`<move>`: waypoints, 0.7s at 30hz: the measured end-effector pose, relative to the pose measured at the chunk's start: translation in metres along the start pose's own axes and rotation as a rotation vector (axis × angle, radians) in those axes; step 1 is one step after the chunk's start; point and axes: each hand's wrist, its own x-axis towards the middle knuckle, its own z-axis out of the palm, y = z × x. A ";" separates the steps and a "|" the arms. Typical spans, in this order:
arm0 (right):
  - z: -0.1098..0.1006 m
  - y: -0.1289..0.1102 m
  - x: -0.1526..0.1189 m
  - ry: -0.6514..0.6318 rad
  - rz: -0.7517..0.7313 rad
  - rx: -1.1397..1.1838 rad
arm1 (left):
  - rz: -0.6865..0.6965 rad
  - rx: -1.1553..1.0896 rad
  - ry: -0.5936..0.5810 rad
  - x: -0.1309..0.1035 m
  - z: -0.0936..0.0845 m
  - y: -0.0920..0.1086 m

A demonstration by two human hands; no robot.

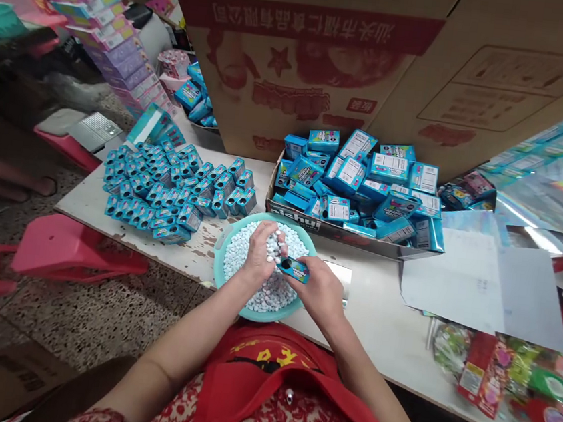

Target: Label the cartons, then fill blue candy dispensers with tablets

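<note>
A teal bowl (219, 258) full of small white candies (272, 296) stands at the table's front edge. Over it, my left hand (261, 252) has its fingers curled around some white candies. My right hand (318, 287) grips a small blue box (295, 270), whose dark round opening faces my left fingers. To the left, many blue boxes (163, 188) stand close together with open holes on top. Behind the bowl on the right, a carton tray (349, 235) is heaped with more blue boxes (350, 172).
A large brown carton (306, 72) rises behind the tray. White sheets (480, 279) and wrapped sweets (539, 386) lie on the right. Pink stools (63, 248) stand at the left, beyond them stacked boxes (121, 53) and a person's legs (3, 175).
</note>
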 end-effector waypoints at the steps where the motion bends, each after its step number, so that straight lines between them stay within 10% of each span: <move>1: 0.001 -0.004 0.002 -0.016 -0.011 -0.035 | 0.049 0.022 -0.001 -0.003 0.004 -0.001; 21: 0.002 -0.015 0.014 0.021 -0.032 0.006 | 0.237 0.277 0.040 -0.003 0.007 0.001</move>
